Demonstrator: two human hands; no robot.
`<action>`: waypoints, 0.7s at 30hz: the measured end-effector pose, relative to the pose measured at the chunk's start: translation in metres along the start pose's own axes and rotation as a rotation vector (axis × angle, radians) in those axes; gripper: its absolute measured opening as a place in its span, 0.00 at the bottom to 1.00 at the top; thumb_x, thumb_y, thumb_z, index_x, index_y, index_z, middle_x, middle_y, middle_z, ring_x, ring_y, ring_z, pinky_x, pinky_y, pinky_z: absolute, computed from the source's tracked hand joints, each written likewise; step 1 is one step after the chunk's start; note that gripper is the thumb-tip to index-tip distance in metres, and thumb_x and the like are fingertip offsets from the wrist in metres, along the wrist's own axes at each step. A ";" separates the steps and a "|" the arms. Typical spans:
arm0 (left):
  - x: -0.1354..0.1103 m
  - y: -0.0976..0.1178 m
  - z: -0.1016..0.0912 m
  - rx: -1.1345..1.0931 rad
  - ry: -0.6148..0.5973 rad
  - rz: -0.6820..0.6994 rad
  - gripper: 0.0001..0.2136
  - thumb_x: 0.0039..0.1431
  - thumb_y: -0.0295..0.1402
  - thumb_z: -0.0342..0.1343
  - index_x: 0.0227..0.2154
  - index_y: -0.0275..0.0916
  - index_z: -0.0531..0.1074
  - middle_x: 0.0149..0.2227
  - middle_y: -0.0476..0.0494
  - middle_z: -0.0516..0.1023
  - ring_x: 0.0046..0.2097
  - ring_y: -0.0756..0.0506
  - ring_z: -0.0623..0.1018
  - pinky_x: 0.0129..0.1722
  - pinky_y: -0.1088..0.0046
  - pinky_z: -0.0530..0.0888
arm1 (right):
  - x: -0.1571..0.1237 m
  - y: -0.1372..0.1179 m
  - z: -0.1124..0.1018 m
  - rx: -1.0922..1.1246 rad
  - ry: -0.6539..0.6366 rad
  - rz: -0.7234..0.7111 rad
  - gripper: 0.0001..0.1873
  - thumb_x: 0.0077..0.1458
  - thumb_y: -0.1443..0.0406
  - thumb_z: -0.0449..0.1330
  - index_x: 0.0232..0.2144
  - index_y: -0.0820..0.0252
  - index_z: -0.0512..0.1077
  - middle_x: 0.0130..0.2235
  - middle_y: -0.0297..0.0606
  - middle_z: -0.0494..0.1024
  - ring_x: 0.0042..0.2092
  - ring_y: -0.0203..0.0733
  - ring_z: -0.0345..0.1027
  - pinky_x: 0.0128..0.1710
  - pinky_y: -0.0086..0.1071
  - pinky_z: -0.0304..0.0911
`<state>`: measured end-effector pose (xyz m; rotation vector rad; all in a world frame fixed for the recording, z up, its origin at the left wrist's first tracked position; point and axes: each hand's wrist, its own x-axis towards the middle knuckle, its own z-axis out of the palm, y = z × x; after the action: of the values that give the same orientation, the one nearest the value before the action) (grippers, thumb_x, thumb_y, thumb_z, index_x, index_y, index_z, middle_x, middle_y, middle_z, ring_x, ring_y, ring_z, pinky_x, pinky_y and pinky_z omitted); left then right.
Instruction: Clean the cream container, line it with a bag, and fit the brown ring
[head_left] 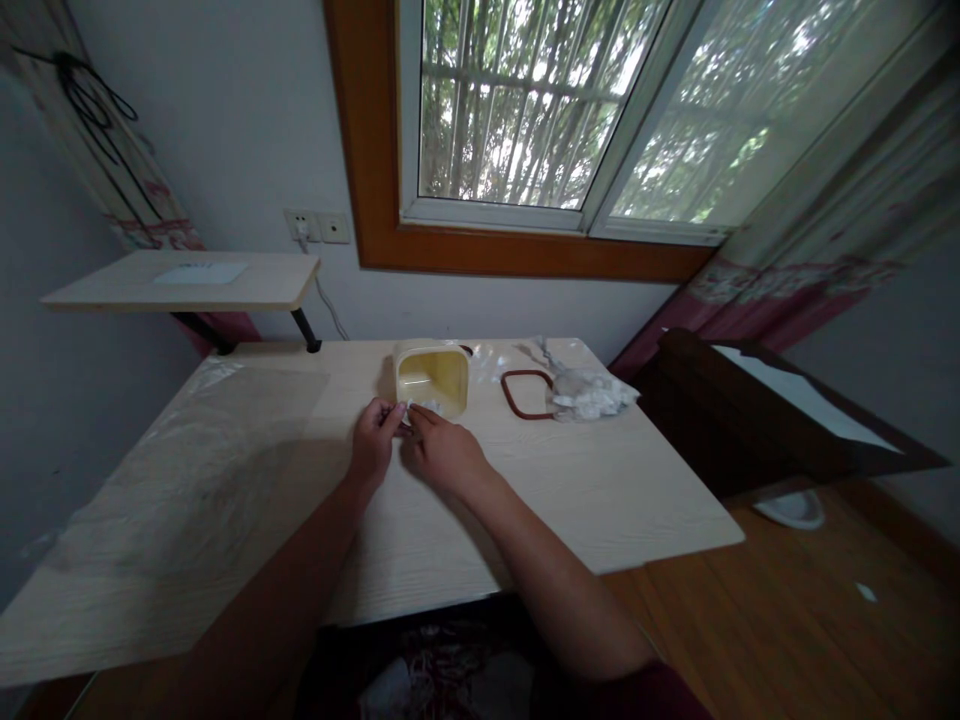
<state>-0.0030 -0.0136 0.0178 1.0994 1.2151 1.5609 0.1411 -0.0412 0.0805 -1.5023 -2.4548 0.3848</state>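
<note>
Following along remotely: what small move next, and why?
Probably wipe the near rim of the yellow plastic container with the white piece pinched by the left hand and right hand: both sit there, and the brown rubber gasket lies apart.

A wooden shelf (180, 282) sits below 2 apparent wall sockets (302, 226).

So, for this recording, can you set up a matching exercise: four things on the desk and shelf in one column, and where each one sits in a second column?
Things:
1. cream plastic container
2. dark red rubber ring
3. crumpled white wad
4. pale sheet

Places:
A. right of the ring
B. on the raised wooden shelf
C. open end just beyond the left hand and right hand
D. lying flat between the container and the wad

Pairs: 1-C, 2-D, 3-A, 4-B
</note>
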 end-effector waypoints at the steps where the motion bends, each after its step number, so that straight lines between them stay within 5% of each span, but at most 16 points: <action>1: 0.000 0.001 0.000 -0.005 0.002 0.000 0.16 0.53 0.46 0.64 0.30 0.38 0.68 0.27 0.52 0.73 0.27 0.49 0.77 0.29 0.73 0.78 | 0.000 0.000 0.000 -0.006 -0.003 0.000 0.32 0.62 0.64 0.50 0.68 0.57 0.58 0.69 0.42 0.62 0.59 0.49 0.70 0.55 0.41 0.69; 15: -0.001 0.001 0.003 -0.029 -0.011 -0.008 0.18 0.53 0.47 0.65 0.29 0.38 0.67 0.26 0.52 0.72 0.25 0.50 0.77 0.28 0.72 0.79 | 0.003 0.025 -0.016 -0.213 -0.110 0.178 0.30 0.63 0.68 0.48 0.67 0.59 0.58 0.69 0.53 0.61 0.54 0.54 0.75 0.50 0.47 0.72; 21: -0.002 0.003 0.004 -0.026 -0.017 -0.021 0.18 0.52 0.47 0.65 0.29 0.38 0.67 0.26 0.53 0.72 0.25 0.49 0.77 0.28 0.72 0.79 | 0.004 0.021 -0.015 -0.171 -0.118 0.115 0.30 0.63 0.68 0.49 0.67 0.60 0.58 0.69 0.52 0.61 0.57 0.52 0.73 0.52 0.44 0.71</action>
<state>0.0009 -0.0156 0.0213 1.0776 1.1880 1.5452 0.1621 -0.0270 0.0877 -1.7429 -2.5557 0.2983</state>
